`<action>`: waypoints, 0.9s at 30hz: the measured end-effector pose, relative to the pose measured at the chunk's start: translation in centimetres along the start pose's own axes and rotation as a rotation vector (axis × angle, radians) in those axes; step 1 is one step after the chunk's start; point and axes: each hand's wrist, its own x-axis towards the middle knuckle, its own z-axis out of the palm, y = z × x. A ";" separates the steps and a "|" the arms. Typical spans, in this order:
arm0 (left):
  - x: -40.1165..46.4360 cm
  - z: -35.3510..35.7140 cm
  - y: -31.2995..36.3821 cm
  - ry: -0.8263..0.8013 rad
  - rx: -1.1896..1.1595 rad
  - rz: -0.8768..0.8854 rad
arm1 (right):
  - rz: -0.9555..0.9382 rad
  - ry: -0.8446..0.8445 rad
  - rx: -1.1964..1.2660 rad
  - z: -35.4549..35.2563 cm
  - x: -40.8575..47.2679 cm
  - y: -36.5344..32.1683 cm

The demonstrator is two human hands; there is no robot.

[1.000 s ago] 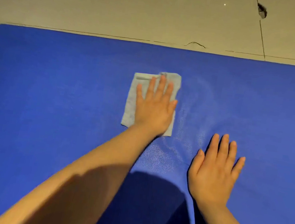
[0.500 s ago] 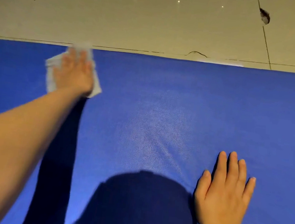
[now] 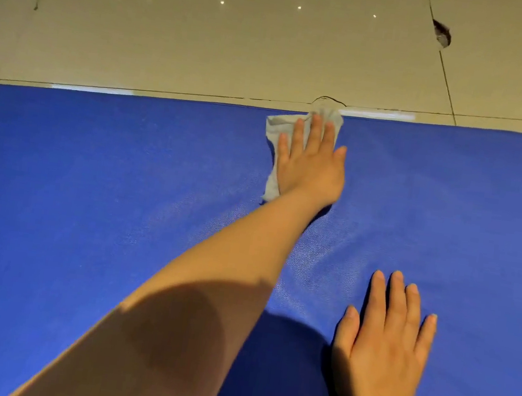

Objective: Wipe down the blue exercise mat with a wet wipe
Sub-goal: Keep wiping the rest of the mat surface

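Blue exercise mat (image 3: 87, 209) spread on a beige tiled floor (image 3: 206, 46); mat fills the lower two thirds of view, its far edge running straight across just past the fingers of the left hand (image 3: 311, 167). Left arm reaches out diagonally from lower left, palm down, hand flat on the wet wipe (image 3: 278, 127). Left fingers (image 3: 315, 129) straight and held close together, thumb set slightly apart to the right; they press the wipe to the mat, no pinch. Wipe pale grey, crumpled, bunched under the palm; it shows ahead of the fingertips, right at the mat's far edge, and down the left side of the hand to the wrist. Its top fold meets or just overlaps the mat edge; cannot tell which. Right hand (image 3: 382, 354) well nearer than the left, palm down on bare mat, fingers (image 3: 395, 300) straight with slight gaps, thumb out to the left, holding nothing. Between the two hands the mat surface carries a paler sheen with a pebbled texture. Dark rounded shadow on the mat just left of the right hand, under the left forearm. Beyond the left fingertips: a grout line in the floor with a small curved crack (image 3: 329, 100), a chipped tile corner (image 3: 441, 34) far right, and a row of small bright light spots (image 3: 222, 2) on the tiles.
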 end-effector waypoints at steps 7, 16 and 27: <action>0.9 -3.7 -10.8 0.028 0.125 -0.051 | 0.001 0.018 0.017 0.0 0.0 -0.1; -1.3 -2.6 -9.3 0.060 0.036 -0.155 | 0.003 -0.026 0.014 0.0 -0.2 0.0; -6.7 1.2 -3.1 -0.066 0.140 0.190 | 0.001 -0.032 0.058 -0.1 0.1 0.1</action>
